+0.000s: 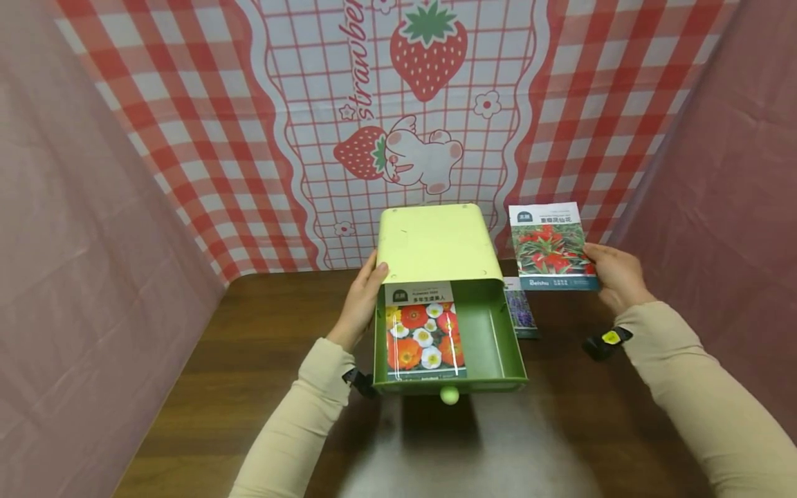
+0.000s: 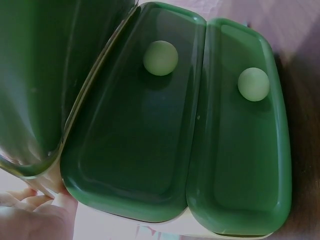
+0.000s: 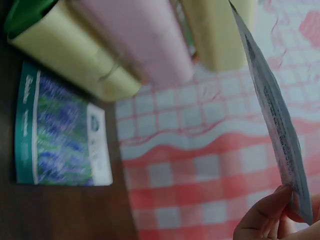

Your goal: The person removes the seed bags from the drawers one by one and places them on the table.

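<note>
My left hand (image 1: 361,301) rests against the left side of a small drawer cabinet (image 1: 438,242), thumb at its upper front edge. The cabinet's top drawer (image 1: 492,346) is pulled out, green inside with a pale round knob (image 1: 450,395). In its left half lies a seed packet with orange and white poppies (image 1: 425,335). To the right of the cabinet, my right hand (image 1: 616,273) pinches a red-flower seed packet (image 1: 553,245) by its edge, up off the table. The same packet (image 3: 277,120) appears nearly edge-on in the right wrist view.
A purple-flower seed packet (image 3: 65,130) lies on the wooden table (image 1: 261,339) at the cabinet's right side. Two lower drawers (image 2: 135,130) are closed in the left wrist view. The cabinet has a pink middle tier (image 3: 140,40). A strawberry-print cloth (image 1: 398,228) hangs behind.
</note>
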`<state>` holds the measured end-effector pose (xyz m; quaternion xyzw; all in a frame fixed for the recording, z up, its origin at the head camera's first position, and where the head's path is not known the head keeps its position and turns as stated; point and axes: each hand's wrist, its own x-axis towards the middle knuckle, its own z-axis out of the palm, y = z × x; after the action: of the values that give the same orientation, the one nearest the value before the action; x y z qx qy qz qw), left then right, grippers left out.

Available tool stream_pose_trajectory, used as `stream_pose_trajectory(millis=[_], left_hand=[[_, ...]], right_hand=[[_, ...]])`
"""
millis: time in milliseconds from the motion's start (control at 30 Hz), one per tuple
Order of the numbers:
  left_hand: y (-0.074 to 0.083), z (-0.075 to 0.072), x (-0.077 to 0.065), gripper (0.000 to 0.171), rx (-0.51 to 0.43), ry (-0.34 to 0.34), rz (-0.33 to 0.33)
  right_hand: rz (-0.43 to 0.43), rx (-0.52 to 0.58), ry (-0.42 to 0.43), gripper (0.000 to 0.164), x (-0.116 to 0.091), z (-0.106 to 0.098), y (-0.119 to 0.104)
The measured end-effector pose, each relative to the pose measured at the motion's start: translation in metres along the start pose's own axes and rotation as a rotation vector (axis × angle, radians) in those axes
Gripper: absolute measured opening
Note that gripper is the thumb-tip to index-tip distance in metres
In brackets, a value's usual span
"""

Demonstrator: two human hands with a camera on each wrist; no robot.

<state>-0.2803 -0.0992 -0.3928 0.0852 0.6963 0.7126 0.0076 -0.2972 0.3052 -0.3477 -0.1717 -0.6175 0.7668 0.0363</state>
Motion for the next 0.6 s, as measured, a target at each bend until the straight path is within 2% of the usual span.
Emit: stream_pose_trajectory(millis=[133,233,300,400,467,600], left_hand=[[0.000,-0.001,0.000,0.066,-0.015,0.002,-0.008],[0.000,-0.001,0.000,0.065,-0.033,0.007,-0.020],[0.000,-0.001,0.000,0.065,-0.035,0.011,-0.016],[-0.001,-0.001,0.000,0.066,-0.036,0.014,-0.012],[-0.001,-0.001,0.000,0.067,-0.028,0.015,-0.011],[0.000,-0.002,0.000,0.067,-0.035,0.016,-0.015]], right_hand=[[-0.017,-0.061,0.113,0.025,0.018,-0.004,0.017],[-0.026,-0.092,0.159,0.028,0.029,-0.009,0.030],[-0.024,-0.096,0.170,0.029,0.036,-0.013,0.038],[-0.004,-0.121,0.176,0.020,0.044,-0.019,0.050],[0.011,-0.180,0.189,0.016,0.048,-0.023,0.058],[0.036,-0.307,0.226,0.032,0.055,-0.031,0.071]])
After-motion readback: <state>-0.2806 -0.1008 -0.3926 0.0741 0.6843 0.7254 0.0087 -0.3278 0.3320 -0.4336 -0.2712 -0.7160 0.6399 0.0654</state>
